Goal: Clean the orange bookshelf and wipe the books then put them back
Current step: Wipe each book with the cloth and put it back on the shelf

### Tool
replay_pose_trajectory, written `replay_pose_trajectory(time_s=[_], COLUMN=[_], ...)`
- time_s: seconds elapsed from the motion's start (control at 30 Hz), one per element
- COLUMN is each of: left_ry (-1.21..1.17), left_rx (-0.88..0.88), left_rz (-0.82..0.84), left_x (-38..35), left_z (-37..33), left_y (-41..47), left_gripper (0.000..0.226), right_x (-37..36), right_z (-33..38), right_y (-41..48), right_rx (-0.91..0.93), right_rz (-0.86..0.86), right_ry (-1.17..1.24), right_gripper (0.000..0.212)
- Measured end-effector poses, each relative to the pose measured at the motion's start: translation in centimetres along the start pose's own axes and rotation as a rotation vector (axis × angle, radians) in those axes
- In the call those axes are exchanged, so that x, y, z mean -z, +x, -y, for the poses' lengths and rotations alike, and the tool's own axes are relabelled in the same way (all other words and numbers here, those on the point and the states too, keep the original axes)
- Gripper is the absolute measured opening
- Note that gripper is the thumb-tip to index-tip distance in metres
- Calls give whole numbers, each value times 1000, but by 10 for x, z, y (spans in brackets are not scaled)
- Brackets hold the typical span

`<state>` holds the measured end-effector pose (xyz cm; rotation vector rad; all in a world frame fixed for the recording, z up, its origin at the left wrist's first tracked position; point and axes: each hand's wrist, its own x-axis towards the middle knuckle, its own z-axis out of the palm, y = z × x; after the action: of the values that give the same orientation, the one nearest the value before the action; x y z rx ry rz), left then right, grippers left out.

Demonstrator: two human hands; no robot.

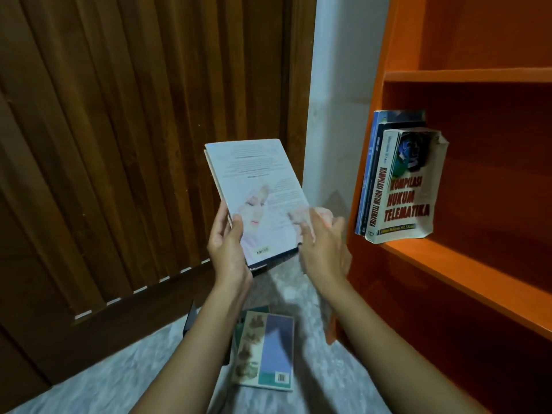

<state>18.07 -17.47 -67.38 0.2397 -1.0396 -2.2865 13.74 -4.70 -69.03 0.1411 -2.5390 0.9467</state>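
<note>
Fingers (219, 215) of the left hand (230, 246) curl behind the lower corner of the pale book (257, 192), thumb on its cover, left of the orange bookshelf (448, 264). Right hand (324, 243), blurred at the book's right edge: finger state cannot be told.

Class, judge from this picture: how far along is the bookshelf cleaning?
Done: upright books stand on the orange bookshelf. In hand: the left hand holds a pale book; the blurred right hand seems to wipe it. Left: the floor stack of books.
</note>
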Motion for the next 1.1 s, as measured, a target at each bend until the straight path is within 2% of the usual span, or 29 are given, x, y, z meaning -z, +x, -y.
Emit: replay_pose_trajectory(time_s=[0.1,0.17,0.2,0.27,0.33,0.4,0.5,0.6,0.67,0.73,0.87,1.1], left_ry=[-43,-56,-52,-14,18,33,91,142,186,254,318,594], left_rx=[-32,-44,-47,-43,-25,-6,3,-23,-35,-47,-89,-145], left_rz=[-46,-57,-54,-36,12,61,142,232,307,373,422,374], left_x=[-3,1,4,12,18,22,22,18,16,17,17,10], left_z=[0,-2,-4,-9,-13,-16,-20,-24,-28,-31,-30,-17], left_y=[6,10,10,10,10,10,9,6,7,9,15,27], left_gripper=[38,38,39,40,36,33,33,37,39,42,42,49], right_x=[-20,-29,-29,-22,-15,-7,4,6,6,6,5,12], right_z=[12,-2,-11,-21,-27,-25,-20,-26,-34,-38,-38,-22], right_y=[-41,-54,-50,-36,-19,-6,7,9,6,1,-5,-11], right_rx=[387,518,510,351,175,88,43,5,-40,-80,-99,-141], right_rz=[70,81,42,-25,-20,-26,109,275,328,333,300,137], right_ry=[30,7,12,41,86,233,575,874,1062,1190,1293,1374], right_gripper=[44,46,47,45,42,42,47,64,77,80,86,69])
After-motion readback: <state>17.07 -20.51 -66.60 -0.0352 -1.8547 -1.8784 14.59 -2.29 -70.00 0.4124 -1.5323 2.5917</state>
